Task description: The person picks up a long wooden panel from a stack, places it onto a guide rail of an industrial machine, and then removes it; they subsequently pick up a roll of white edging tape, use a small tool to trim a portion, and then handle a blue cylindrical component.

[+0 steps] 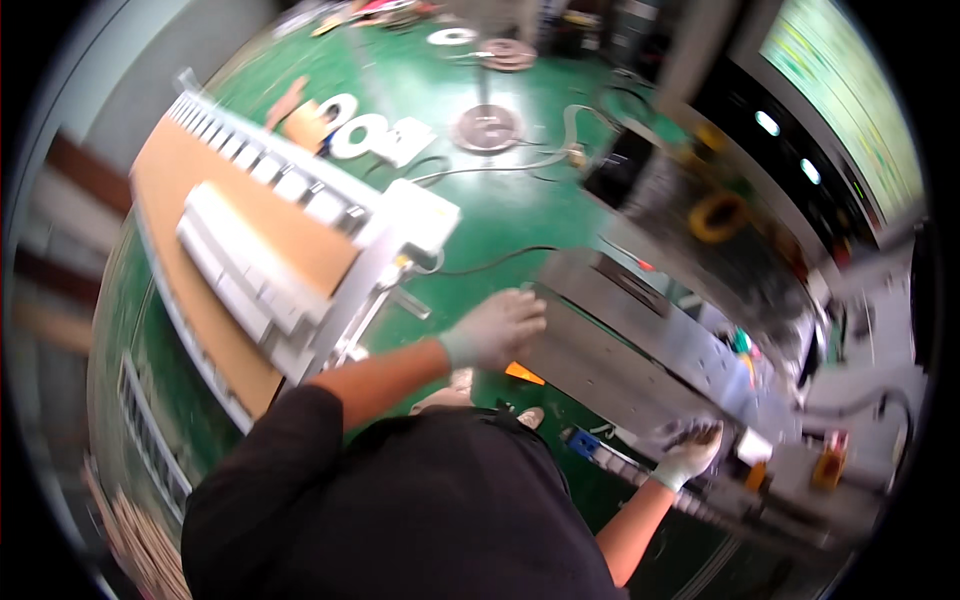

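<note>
A long flat grey metal panel (pixel 610 370) with small holes lies slantwise in front of me, at the right. My left hand (pixel 495 328), in a pale work glove, is at the panel's left end, fingers stretched out and tips against its edge. Motion blurs them slightly. At the panel's near right end, my right hand (pixel 690 458), also gloved, is closed on the edge with its fingers curled; their tips are partly hidden. Just beyond the panel runs a grey metal machine bed (pixel 690 340), a narrow dark gap between them.
Long white metal profiles (pixel 245 265) rest on a brown-topped roller table (pixel 160 165) at left. A machine (pixel 740 200) with yellow parts and a bright window rises at right. Cables (pixel 500 262) and white rings (pixel 358 136) lie on the green floor. An orange piece (pixel 524 373) sits below my left hand.
</note>
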Available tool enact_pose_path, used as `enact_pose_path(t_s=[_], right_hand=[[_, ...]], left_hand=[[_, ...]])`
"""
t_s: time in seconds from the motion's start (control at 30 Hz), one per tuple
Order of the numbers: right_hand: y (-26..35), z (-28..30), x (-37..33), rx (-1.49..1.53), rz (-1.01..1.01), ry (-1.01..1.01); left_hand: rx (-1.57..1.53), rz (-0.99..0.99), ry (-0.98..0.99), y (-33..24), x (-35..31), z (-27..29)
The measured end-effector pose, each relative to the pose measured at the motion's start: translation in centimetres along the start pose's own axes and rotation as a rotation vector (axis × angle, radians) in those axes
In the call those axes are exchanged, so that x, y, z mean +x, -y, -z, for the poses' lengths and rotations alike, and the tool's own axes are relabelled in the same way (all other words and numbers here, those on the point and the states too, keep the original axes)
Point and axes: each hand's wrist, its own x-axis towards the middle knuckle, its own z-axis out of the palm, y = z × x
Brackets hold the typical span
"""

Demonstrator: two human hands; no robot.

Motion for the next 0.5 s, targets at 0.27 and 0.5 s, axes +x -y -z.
enact_pose_path(t_s=[0.27,0.5], right_hand=[[-5.0,-9.1,-11.9,-1.478,0.775,0.6],[-6.1,-13.0,-13.3,-1.661,0.917,0.727]], left_hand=[[0.917,1.403,-0.365,19.4,-22.6,18.3],[0.407,2.116,-0.841,15.8,-40.6,19.5]])
